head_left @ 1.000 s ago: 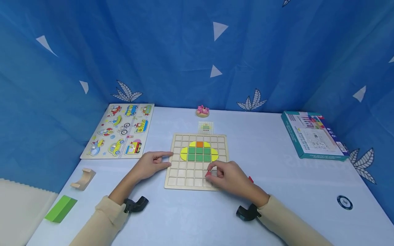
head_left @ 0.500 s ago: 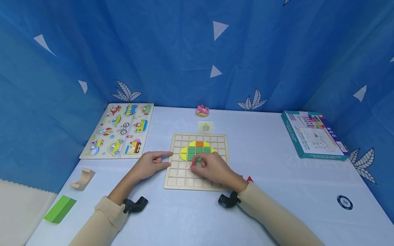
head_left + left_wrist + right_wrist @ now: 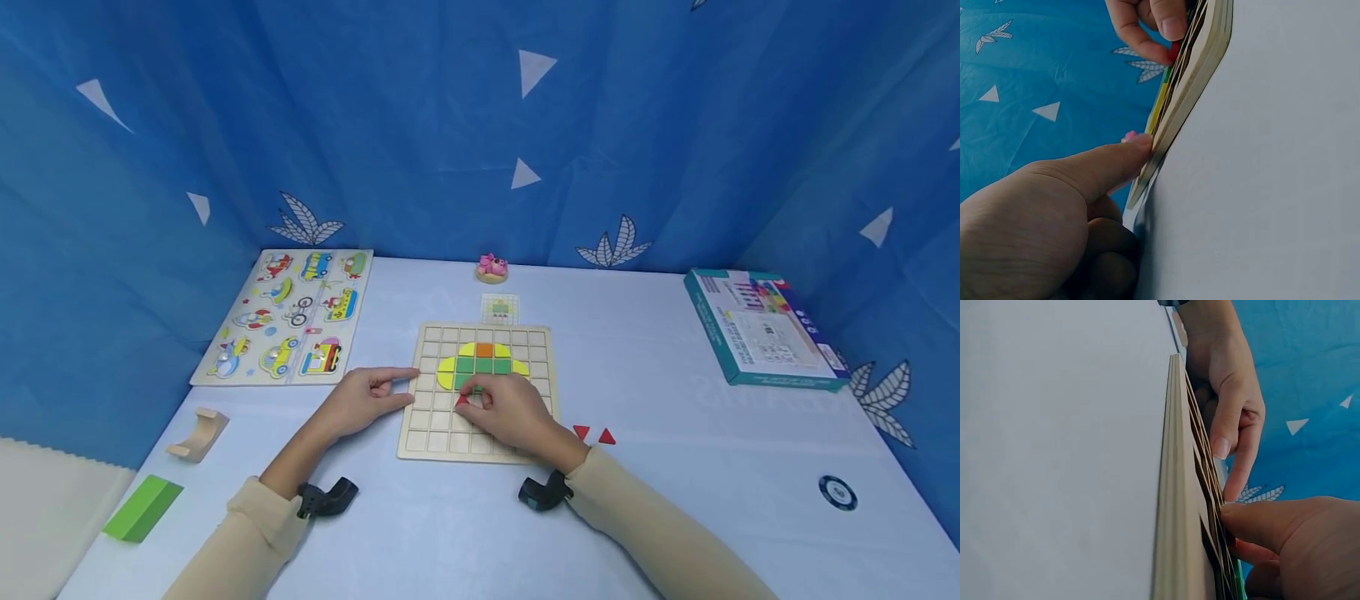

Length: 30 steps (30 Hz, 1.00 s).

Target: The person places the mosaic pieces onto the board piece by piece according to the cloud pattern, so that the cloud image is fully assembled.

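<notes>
A wooden grid board (image 3: 440,422) lies on the table in the head view. Green square tiles (image 3: 483,365), an orange tile (image 3: 485,350) and rounded yellow tiles (image 3: 446,373) sit in its upper cells. My right hand (image 3: 513,412) pinches a red triangle tile (image 3: 461,401) between thumb and forefinger, low over a cell just below the green tiles. That tile is mostly covered by the fingertips. At the board's left edge, my left hand (image 3: 367,402) touches the rim with straight forefinger and thumb. Two more red triangle tiles (image 3: 607,437) lie right of the board.
Behind the board are a small pattern card (image 3: 499,309) and a pink figurine (image 3: 492,267). A vehicle peg puzzle (image 3: 288,317) lies back left, with a wooden arch block (image 3: 200,435) and green block (image 3: 144,510) nearer. Rightward are a teal box (image 3: 765,329) and a black disc (image 3: 837,493).
My right hand has carried the red triangle tile leftward and up across the board, uncovering the two triangles on the table. The left hand keeps its place at the rim.
</notes>
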{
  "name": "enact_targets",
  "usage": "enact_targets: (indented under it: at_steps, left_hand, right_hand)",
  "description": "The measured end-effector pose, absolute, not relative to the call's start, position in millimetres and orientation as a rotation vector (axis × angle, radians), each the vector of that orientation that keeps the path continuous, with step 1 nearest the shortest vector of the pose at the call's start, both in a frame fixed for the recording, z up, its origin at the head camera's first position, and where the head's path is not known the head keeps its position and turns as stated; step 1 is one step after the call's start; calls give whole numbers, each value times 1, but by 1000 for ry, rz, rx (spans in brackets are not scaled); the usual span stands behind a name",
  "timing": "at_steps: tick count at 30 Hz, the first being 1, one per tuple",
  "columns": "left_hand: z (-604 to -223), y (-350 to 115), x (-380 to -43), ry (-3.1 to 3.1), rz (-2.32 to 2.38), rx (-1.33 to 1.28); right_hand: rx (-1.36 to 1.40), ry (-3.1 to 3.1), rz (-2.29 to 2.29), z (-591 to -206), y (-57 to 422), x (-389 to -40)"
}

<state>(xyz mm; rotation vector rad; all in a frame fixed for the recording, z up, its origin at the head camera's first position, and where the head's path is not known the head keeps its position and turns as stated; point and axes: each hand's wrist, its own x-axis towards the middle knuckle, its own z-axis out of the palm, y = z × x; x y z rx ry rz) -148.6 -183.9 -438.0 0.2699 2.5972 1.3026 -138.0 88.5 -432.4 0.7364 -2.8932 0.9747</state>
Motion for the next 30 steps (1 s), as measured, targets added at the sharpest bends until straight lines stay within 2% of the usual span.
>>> enact_targets:
  at_steps: [10,17,22,30]
  left_hand:
    - [-437,-184,-149,2591,1306,271]
    - [-440,-186,-148,2596,1316,267]
    - [-442,-185,-147,2585,1330,281]
    - [-440,-184,-148,2601,1330,283]
  right_hand:
    - [728,-2889,961,-433,90,-136]
    - [717,-2840,1179,-432,101,-135]
    - [606,-2846,1301,-424,127,-126]
    - [514,-2825,1194,-415,193,-104]
